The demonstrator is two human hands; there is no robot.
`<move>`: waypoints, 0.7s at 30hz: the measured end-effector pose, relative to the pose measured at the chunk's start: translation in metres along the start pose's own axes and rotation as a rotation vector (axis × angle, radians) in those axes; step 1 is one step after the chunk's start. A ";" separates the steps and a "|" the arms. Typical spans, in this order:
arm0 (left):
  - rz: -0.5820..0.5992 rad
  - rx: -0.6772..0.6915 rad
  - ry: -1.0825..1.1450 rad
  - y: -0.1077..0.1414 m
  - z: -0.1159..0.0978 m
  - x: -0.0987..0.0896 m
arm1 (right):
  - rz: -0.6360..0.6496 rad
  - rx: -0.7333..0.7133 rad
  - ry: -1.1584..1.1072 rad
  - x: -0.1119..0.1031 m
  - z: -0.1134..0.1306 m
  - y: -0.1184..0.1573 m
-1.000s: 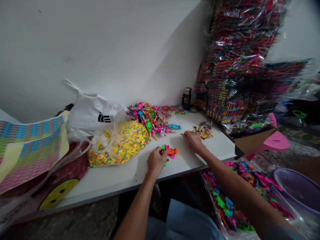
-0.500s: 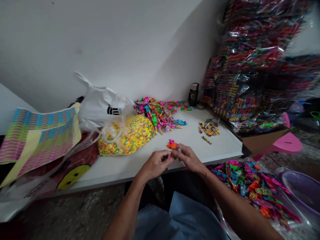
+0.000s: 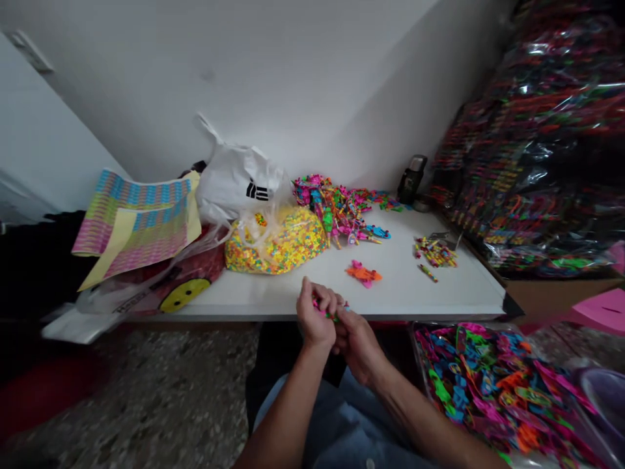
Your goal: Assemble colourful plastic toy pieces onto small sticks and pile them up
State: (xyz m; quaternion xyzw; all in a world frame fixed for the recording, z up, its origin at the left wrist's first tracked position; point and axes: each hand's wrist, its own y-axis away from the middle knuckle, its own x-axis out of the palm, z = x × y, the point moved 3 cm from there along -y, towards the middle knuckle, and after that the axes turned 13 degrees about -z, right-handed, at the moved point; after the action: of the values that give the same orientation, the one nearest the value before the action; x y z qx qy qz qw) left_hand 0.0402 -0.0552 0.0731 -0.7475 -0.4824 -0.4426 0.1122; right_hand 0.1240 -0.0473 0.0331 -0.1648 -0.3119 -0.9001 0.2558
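Note:
My left hand (image 3: 318,319) is curled palm up just off the table's front edge, with small pink and green plastic pieces (image 3: 319,306) in its fingers. Against it, my right hand (image 3: 360,342) has its fingers bent together; a tiny blue and red bit shows at its fingertips, too small to name. Beyond the hands, orange and pink plastic pieces (image 3: 364,274) lie on the white table (image 3: 273,296). Left of them sits a clear bag of small yellow, mostly round-looking beads (image 3: 278,244). Behind is a heap of colourful plastic toys (image 3: 336,208).
Short striped sticks (image 3: 437,253) lie on the right of the table. A dark flask (image 3: 411,179) stands by the wall. Bagged goods (image 3: 547,163) are stacked high at right. Below, a plastic-lined container (image 3: 488,384) holds many coloured pieces. Printed sheets (image 3: 141,221) rest at left.
My hands have drawn back toward my body and closer together, away from the orange and pink pieces, which stay on the table. The view has shifted as my head turned left.

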 end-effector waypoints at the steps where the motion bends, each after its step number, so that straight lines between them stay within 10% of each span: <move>1: -0.086 -0.054 0.046 -0.002 -0.005 -0.006 | 0.019 -0.078 0.107 -0.002 0.000 0.005; 11: -0.164 -0.461 0.394 -0.004 -0.031 -0.039 | 0.155 -0.635 0.700 -0.018 0.012 0.039; 21: -0.156 -0.509 0.415 0.002 -0.018 -0.032 | 0.123 -0.681 0.704 -0.016 0.011 0.042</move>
State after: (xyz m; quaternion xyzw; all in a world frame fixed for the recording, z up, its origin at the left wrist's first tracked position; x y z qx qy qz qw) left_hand 0.0276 -0.0869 0.0597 -0.6064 -0.3788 -0.6990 -0.0162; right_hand 0.1620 -0.0627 0.0545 0.0571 0.1155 -0.9352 0.3298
